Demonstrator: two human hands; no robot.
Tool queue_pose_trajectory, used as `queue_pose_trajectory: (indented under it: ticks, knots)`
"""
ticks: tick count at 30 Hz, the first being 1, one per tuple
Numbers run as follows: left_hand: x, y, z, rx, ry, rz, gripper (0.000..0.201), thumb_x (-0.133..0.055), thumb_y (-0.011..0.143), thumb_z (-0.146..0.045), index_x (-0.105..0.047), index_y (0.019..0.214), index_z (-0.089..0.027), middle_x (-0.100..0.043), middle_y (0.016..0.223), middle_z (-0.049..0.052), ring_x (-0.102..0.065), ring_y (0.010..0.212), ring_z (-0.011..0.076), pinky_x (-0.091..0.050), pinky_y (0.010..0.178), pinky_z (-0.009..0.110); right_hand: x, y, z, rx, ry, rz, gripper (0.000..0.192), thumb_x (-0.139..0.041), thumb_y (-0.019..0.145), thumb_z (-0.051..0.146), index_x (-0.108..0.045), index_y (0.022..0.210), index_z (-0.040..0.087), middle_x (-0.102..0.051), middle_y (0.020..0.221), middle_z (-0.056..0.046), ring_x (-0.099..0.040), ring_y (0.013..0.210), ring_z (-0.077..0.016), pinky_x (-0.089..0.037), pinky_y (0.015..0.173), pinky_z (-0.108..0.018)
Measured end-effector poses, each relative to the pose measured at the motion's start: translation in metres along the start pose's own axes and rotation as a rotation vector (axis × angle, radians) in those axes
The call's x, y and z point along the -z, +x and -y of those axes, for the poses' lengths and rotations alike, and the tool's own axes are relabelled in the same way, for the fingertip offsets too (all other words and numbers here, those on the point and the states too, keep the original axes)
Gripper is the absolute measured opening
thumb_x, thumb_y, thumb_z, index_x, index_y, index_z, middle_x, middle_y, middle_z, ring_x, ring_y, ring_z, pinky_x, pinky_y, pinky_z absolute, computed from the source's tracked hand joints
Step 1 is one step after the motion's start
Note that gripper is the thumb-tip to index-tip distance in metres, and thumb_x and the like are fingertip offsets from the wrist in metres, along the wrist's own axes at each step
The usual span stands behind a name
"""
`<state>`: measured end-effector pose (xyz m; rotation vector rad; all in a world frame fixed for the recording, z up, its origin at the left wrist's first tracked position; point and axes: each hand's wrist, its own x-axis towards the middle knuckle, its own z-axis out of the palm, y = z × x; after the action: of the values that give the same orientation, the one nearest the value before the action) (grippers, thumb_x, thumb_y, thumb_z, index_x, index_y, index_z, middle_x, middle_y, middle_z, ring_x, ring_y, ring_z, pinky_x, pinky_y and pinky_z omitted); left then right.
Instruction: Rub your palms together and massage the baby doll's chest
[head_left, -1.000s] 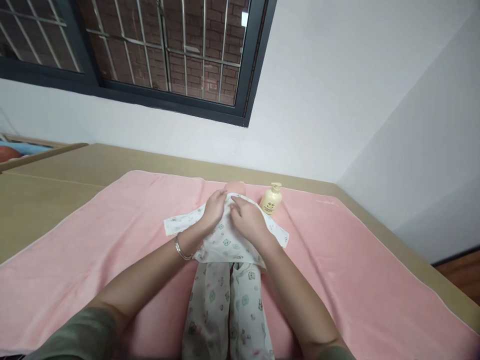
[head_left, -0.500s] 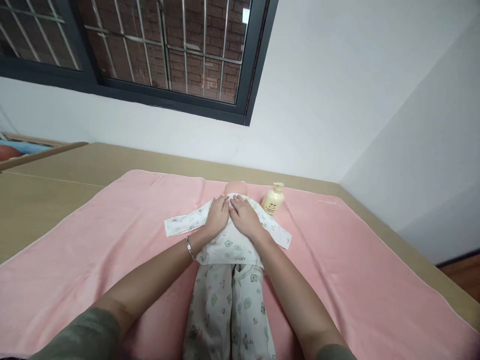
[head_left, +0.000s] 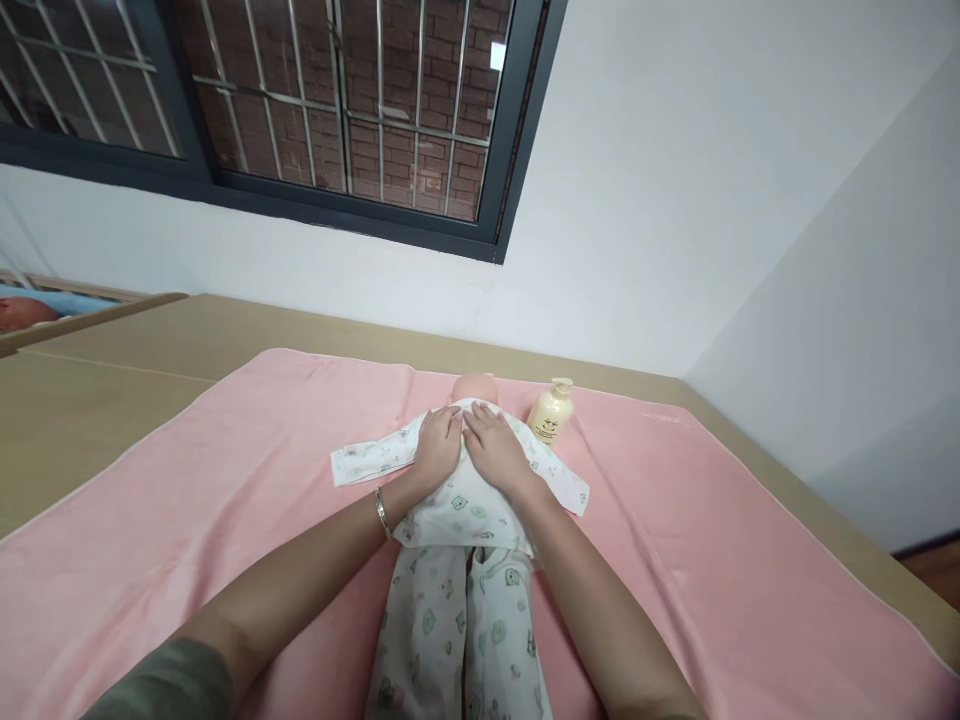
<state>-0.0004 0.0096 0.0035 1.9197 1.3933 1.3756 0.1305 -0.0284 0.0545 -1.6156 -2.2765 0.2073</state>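
A baby doll lies on its back on a pink towel [head_left: 225,480], its bare head [head_left: 474,388] pointing away from me. It wears a white printed top [head_left: 465,500] with sleeves spread out and matching trousers [head_left: 457,630]. My left hand [head_left: 439,445], a bracelet on its wrist, lies flat on the left side of the doll's chest. My right hand [head_left: 491,448] lies flat beside it on the right side. The fingertips of both hands reach the top's neckline and hold nothing.
A cream pump bottle [head_left: 551,412] stands on the towel just right of the doll's head. The towel covers a tan surface [head_left: 112,360] that runs to a white wall under a barred window [head_left: 337,110]. A wooden frame [head_left: 82,315] lies at far left.
Both hands have flattened and slid slightly down from the neckline onto the chest of the top. The view has tilted a little.
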Motion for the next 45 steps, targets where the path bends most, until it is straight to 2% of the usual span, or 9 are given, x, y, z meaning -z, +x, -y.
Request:
queue_pose_trajectory:
  ticks: [5, 8, 13, 18, 22, 30, 34, 39, 45]
  knots:
    - [-0.001, -0.002, -0.002, 0.004, 0.011, -0.013, 0.034, -0.039, 0.098, -0.028, -0.069, 0.112, -0.017, -0.073, 0.119, 0.013, -0.063, 0.117, 0.0276, -0.041, 0.112, 0.047, 0.002, 0.000, -0.002, -0.245, -0.070, -0.054, 0.061, -0.033, 0.105, 0.039, -0.040, 0.153, 0.001, -0.040, 0.158, -0.026, -0.036, 0.150, -0.0326, -0.027, 0.122, -0.047]
    - [0.000, -0.001, 0.000, -0.003, 0.013, 0.001, 0.034, -0.039, 0.099, -0.027, -0.069, 0.111, -0.018, -0.073, 0.119, 0.012, -0.064, 0.117, 0.0270, -0.043, 0.111, 0.045, -0.002, -0.006, 0.012, -0.167, -0.170, -0.074, 0.057, -0.033, 0.104, 0.029, -0.041, 0.151, -0.003, -0.042, 0.156, -0.028, -0.037, 0.149, -0.0339, -0.026, 0.123, -0.047]
    - [-0.001, 0.000, 0.001, -0.048, 0.056, 0.018, 0.037, -0.035, 0.100, -0.026, -0.068, 0.112, -0.018, -0.073, 0.121, 0.012, -0.064, 0.117, 0.0259, -0.042, 0.112, 0.045, -0.003, -0.003, 0.009, 0.062, -0.088, -0.029, 0.051, -0.035, 0.101, 0.020, -0.049, 0.149, 0.011, -0.043, 0.160, -0.015, -0.033, 0.152, -0.0268, -0.021, 0.125, -0.044]
    - [-0.004, -0.009, -0.011, -0.051, 0.319, 0.039, 0.039, -0.037, 0.099, -0.024, -0.063, 0.127, -0.014, -0.065, 0.137, 0.015, -0.056, 0.131, 0.0283, -0.035, 0.118, 0.050, 0.002, 0.007, -0.019, -0.151, 0.043, -0.039, 0.052, -0.034, 0.105, 0.033, -0.046, 0.152, 0.013, -0.040, 0.161, -0.013, -0.033, 0.152, -0.0264, -0.023, 0.124, -0.043]
    - [-0.003, -0.014, -0.021, -0.067, 0.500, 0.098, 0.045, -0.041, 0.098, -0.027, -0.057, 0.136, -0.009, -0.056, 0.147, 0.019, -0.048, 0.140, 0.0326, -0.028, 0.121, 0.051, 0.005, 0.006, -0.018, -0.254, -0.031, -0.023, 0.056, -0.029, 0.106, 0.034, -0.043, 0.153, 0.008, -0.044, 0.157, -0.021, -0.036, 0.150, -0.0296, -0.024, 0.123, -0.046]
    - [0.015, 0.018, -0.020, 0.047, 0.432, 0.322, 0.041, -0.036, 0.097, -0.025, -0.065, 0.121, -0.008, -0.069, 0.127, 0.017, -0.061, 0.122, 0.0286, -0.042, 0.108, 0.039, 0.000, -0.013, 0.026, -0.241, -0.227, -0.018, 0.055, -0.035, 0.103, 0.028, -0.045, 0.150, 0.001, -0.046, 0.153, -0.028, -0.040, 0.146, -0.0341, -0.027, 0.119, -0.047]
    - [0.010, 0.004, -0.029, -0.040, 0.567, 0.281, 0.043, -0.035, 0.098, -0.024, -0.062, 0.125, -0.005, -0.068, 0.127, 0.020, -0.060, 0.122, 0.0316, -0.041, 0.108, 0.043, 0.000, -0.006, 0.013, -0.256, -0.100, -0.050, 0.052, -0.032, 0.104, 0.029, -0.051, 0.148, 0.007, -0.050, 0.153, -0.022, -0.042, 0.146, -0.0303, -0.030, 0.118, -0.042]
    - [-0.003, -0.026, -0.041, -0.130, 0.645, 0.163, 0.049, -0.038, 0.099, -0.025, -0.052, 0.141, -0.004, -0.054, 0.147, 0.024, -0.047, 0.139, 0.0372, -0.034, 0.114, 0.050, 0.006, 0.007, -0.013, -0.247, 0.039, -0.084, 0.048, -0.030, 0.104, 0.028, -0.058, 0.141, 0.013, -0.058, 0.147, -0.014, -0.048, 0.141, -0.0237, -0.030, 0.118, -0.037]
    - [0.009, -0.004, -0.028, -0.049, 0.538, 0.248, 0.046, -0.035, 0.100, -0.027, -0.056, 0.136, -0.007, -0.062, 0.138, 0.021, -0.055, 0.131, 0.0315, -0.039, 0.111, 0.044, -0.002, -0.002, 0.007, -0.241, -0.108, -0.091, 0.051, -0.029, 0.104, 0.027, -0.053, 0.144, 0.007, -0.056, 0.147, -0.022, -0.047, 0.141, -0.0296, -0.029, 0.117, -0.044]
